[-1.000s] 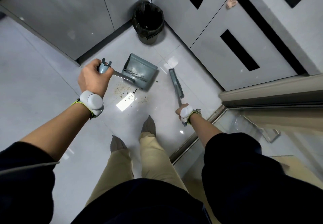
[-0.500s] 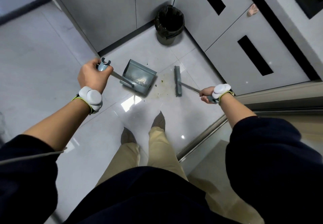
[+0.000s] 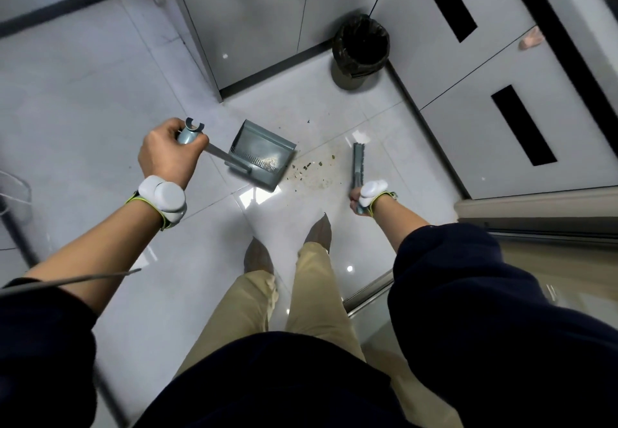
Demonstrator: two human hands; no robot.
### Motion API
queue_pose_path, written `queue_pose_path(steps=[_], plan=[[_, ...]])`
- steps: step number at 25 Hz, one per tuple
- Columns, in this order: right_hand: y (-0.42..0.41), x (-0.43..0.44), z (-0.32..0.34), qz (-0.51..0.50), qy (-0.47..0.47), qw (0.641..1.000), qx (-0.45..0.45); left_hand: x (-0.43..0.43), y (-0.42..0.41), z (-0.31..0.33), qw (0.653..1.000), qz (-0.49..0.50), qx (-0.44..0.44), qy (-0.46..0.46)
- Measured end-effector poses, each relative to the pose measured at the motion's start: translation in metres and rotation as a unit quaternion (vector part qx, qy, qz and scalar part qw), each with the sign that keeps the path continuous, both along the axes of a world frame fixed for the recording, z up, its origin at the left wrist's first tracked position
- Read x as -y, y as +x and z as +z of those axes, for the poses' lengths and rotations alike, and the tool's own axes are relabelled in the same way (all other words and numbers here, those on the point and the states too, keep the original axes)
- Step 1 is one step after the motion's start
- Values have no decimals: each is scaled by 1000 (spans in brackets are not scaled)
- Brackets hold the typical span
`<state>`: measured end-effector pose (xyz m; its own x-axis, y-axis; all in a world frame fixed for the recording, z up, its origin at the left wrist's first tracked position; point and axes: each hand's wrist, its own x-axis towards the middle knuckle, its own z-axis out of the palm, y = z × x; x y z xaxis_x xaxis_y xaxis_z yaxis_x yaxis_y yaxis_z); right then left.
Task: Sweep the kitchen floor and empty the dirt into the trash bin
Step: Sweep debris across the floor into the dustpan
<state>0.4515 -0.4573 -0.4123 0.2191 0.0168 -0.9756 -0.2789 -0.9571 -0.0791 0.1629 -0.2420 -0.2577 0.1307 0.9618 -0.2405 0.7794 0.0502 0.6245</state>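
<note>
One dustpan (image 3: 264, 156), its handle clamped in the left hand (image 3: 167, 153); one broom (image 3: 357, 163), gripped by the right hand (image 3: 359, 198) (mostly hidden). One scatter of crumbs (image 3: 311, 173) lies between them on the floor (image 3: 83, 110); one bin (image 3: 361, 49) stands beyond

dustpan (image 3: 264, 156): grey, on floor, some dirt inside | crumbs (image 3: 312, 168): scattered beside | broom (image 3: 357, 163) | bin (image 3: 361, 49): black-lined, corner
</note>
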Motion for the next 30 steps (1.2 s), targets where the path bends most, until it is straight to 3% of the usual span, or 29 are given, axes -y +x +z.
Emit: queue_pose_path(steps=[3, 5, 7, 14, 18, 24, 30], plan=[[-28, -20, 10, 60, 41, 997, 24, -22, -31, 6, 1000, 14, -2, 13], [-40, -36, 33, -26, 25, 999, 25, -36, -50, 8, 999, 21, -14, 25], [-40, -40, 49, -18, 28, 999, 12, -46, -58, 9, 999, 18, -25, 30], [-5, -58, 96, 54, -32, 998, -1, -53, -82, 0, 998, 9, -48, 34], [-12, -91, 110, 108, -19, 994, 17, -60, -103, -11, 995, 46, -79, 39], [-34, -153, 114, 99, 47, 994, -22, -67, -123, -37, 993, 46, -109, 20], [-101, -223, 87, 158, 84, 982, -66, -70, -130, -63, 987, 37, -154, -25]])
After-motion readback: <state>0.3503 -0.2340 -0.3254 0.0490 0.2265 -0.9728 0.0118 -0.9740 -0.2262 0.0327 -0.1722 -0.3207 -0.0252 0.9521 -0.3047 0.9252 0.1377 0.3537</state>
